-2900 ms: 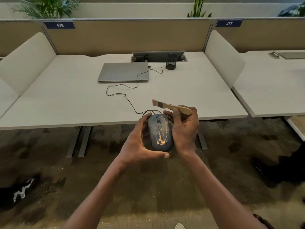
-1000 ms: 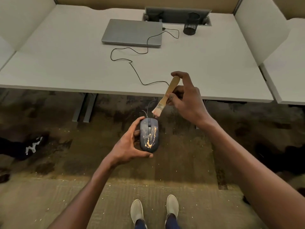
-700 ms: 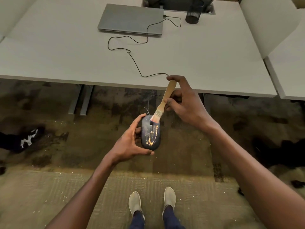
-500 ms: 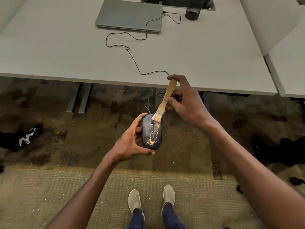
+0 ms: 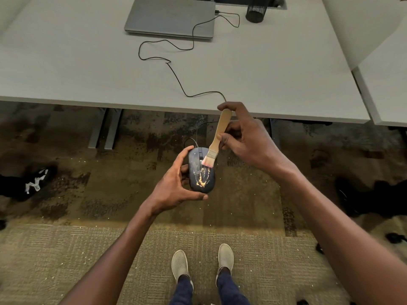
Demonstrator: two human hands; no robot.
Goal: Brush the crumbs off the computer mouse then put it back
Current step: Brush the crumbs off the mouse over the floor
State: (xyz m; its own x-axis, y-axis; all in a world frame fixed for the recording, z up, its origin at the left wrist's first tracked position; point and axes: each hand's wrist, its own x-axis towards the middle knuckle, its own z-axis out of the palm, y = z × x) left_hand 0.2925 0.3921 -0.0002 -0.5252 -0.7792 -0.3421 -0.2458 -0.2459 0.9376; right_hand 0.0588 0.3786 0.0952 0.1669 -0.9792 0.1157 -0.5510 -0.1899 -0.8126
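A dark blue wired computer mouse [image 5: 201, 180] is held over the carpet in front of the desk, gripped from its left side and bottom by my left hand [image 5: 174, 188]. Orange crumbs [image 5: 202, 180] lie in streaks on its back half. My right hand [image 5: 244, 137] pinches the wooden handle of a small brush [image 5: 217, 137]. The brush bristles rest on the mouse's front right part, near the scroll wheel. The mouse cable [image 5: 176, 78] runs up over the desk edge.
The white desk [image 5: 275, 84] carries a closed grey laptop [image 5: 169, 17] and a black mesh cup [image 5: 255, 12]. A white divider panel [image 5: 361, 25] stands at the right. My two shoes [image 5: 202, 264] stand on carpet speckled with crumbs. A dark bag [image 5: 26, 183] lies at the left.
The brush has come down from above the mouse's front onto its surface and moved slightly back along it. The view has tilted further down. My left hand keeps hold of the mouse.
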